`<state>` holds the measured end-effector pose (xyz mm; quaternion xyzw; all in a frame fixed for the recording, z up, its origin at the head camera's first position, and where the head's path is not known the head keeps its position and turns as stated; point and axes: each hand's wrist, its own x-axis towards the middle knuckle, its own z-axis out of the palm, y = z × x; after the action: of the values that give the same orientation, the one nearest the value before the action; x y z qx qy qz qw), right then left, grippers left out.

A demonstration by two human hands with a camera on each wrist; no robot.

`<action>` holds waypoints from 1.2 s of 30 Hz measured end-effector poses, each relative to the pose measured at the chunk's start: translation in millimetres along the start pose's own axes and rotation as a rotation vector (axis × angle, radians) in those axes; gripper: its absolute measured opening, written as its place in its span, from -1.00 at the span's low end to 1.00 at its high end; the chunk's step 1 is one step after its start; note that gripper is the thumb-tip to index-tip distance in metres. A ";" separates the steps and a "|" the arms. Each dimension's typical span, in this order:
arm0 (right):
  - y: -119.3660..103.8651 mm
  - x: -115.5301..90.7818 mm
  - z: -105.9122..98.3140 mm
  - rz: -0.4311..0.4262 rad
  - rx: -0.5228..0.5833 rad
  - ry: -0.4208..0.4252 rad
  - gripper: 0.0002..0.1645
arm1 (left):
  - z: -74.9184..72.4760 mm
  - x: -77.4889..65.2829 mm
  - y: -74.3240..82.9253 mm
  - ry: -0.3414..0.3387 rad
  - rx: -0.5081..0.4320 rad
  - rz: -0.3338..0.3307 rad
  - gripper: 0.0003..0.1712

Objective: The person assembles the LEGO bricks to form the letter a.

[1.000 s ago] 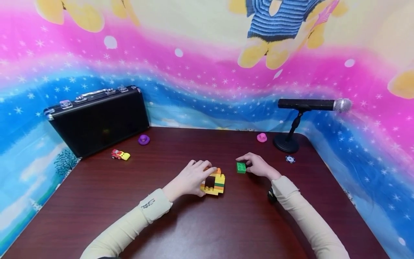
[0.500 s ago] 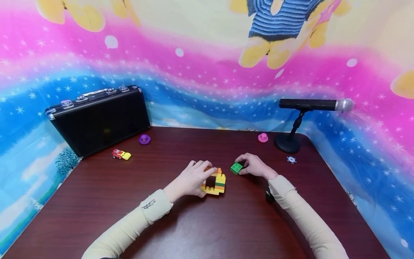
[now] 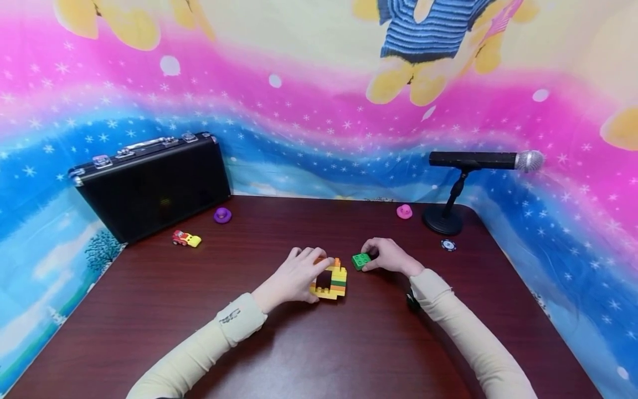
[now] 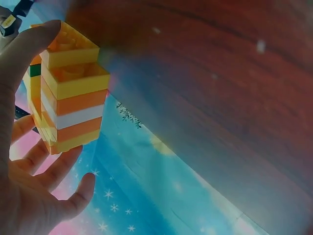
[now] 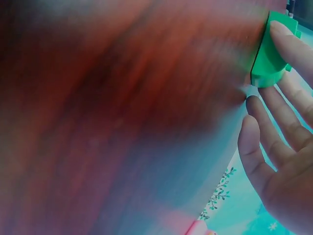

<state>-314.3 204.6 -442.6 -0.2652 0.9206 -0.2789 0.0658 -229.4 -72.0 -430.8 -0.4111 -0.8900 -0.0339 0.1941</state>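
My left hand grips a built stack of toy bricks in yellow and orange, with green and white layers and a square gap in its middle. In the left wrist view the thumb lies over the top of the brick build, and fingers reach under its other end. To its right, my right hand pinches a green toy brick between thumb and fingers, studs facing up. The right wrist view has the green brick at its upper right edge, low at the table surface. A small gap separates brick and build.
A black case stands at back left, with a toy car and a purple hat-shaped toy near it. At back right are a pink toy, a microphone on a stand and a chip. Patterned cloth hangs behind.
The right hand has closed its pinch on the green brick and shifted it left, nearer the build, turning it slightly. The left hand and the brick build have stayed in place.
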 end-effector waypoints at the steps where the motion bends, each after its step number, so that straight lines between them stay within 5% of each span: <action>1: -0.3 -0.1 -0.2 0.000 0.002 0.005 -0.61 | 0.4 0.3 0.2 0.002 0.004 0.000 0.01; 10: -4.4 -5.4 -0.9 0.036 0.128 0.027 -0.60 | 4.1 3.2 -1.3 -0.002 -0.074 -0.018 -0.02; 19: -6.5 -13.9 -6.2 0.062 0.437 0.030 -0.56 | -1.8 16.1 -15.1 -0.024 -0.179 -0.076 -0.02; 27: -11.1 -20.2 -3.1 0.076 0.422 0.053 -0.58 | -0.6 32.3 -32.7 -0.042 -0.223 -0.139 -0.01; 36: -17.1 -26.0 1.1 0.108 0.472 -0.024 -0.54 | 7.7 45.2 -49.6 -0.084 -0.283 -0.193 -0.05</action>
<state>-284.2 205.7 -434.8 -0.1961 0.8421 -0.4791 0.1515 -295.3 -70.6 -416.1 -0.3481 -0.9190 -0.1601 0.0926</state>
